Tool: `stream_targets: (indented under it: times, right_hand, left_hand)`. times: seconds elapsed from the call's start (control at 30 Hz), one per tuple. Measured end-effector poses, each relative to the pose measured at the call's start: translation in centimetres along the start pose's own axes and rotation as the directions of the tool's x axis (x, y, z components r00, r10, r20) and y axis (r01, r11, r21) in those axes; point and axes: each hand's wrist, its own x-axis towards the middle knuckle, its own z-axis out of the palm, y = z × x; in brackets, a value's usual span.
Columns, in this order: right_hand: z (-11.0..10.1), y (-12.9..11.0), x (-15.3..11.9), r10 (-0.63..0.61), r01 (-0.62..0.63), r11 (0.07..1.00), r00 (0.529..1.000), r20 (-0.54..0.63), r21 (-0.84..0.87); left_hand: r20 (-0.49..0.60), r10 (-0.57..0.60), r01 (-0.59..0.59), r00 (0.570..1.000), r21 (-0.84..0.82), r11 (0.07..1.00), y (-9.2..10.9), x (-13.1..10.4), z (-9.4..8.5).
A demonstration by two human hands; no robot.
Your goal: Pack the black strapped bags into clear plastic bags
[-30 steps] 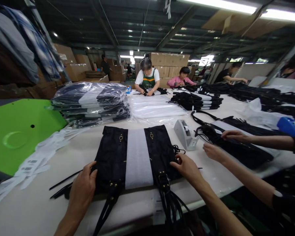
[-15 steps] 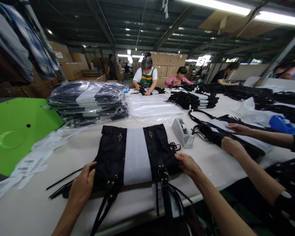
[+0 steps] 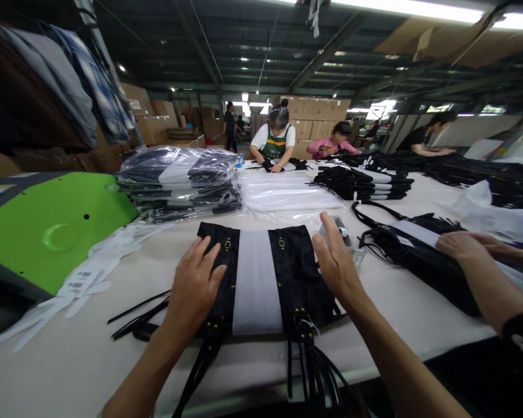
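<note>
A black handbag lies flat on the table in front of me, a white paper band across its middle. Its straps and tassels hang over the near edge. My left hand rests on the bag's left part, fingers spread. My right hand is raised at the bag's right edge, fingers stretched out and holding nothing; whether it touches the bag I cannot tell. Behind that hand stands a grey tape dispenser, partly hidden by it.
Plastic-wrapped bags are piled at the back left, beside clear plastic sleeves. More black bags lie further right. A green machine panel and white label strips occupy the left. A co-worker's hands work on another bag.
Both hands have let go of the bag's side edges. The left has moved onto the bag, and the right has risen towards the tape dispenser. The view has swung left.
</note>
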Motion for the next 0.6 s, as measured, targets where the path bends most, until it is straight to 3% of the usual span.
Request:
stream_targets:
  times: [0.1,0.17,0.23,0.27,0.37,0.47,0.53,0.6]
  right_hand:
    - [4.8,1.2,-1.1,-0.072,0.073,0.994,0.997,0.014,-0.082]
    - [8.4,4.6,-3.1,0.015,0.006,0.974,0.996,0.093,-0.225]
    - [11.1,8.3,-5.0,0.067,0.004,0.938,0.979,0.194,-0.345]
    - [12.0,10.0,-5.7,0.077,0.011,0.924,0.974,0.213,-0.382]
    - [12.3,13.0,-6.2,0.136,-0.033,0.926,0.958,0.250,-0.377]
    - [10.8,12.8,-3.8,0.306,-0.236,0.936,0.912,0.271,-0.262]
    - [9.9,10.9,-0.9,0.351,-0.318,0.933,0.905,0.241,-0.167]
    - [9.8,8.1,2.6,0.292,-0.284,0.956,0.942,0.164,-0.072]
  left_hand:
    - [0.223,-0.060,0.048,0.973,0.059,0.997,-0.8,0.9,3.4]
    - [0.437,-0.169,0.142,0.883,0.093,0.985,-2.9,0.1,5.9]
    - [0.540,-0.210,0.189,0.815,0.094,0.977,-5.0,-1.1,7.6]
    - [0.554,-0.210,0.198,0.806,0.082,0.977,-5.8,-1.7,7.9]
    - [0.559,-0.206,0.212,0.803,0.056,0.976,-6.6,-2.5,7.4]
    - [0.559,-0.221,0.203,0.799,0.094,0.975,-5.3,-1.0,5.8]
    - [0.483,-0.197,0.166,0.853,0.108,0.980,-3.8,1.6,5.1]
    - [0.359,-0.135,0.113,0.923,0.083,0.990,-2.3,5.1,5.1]
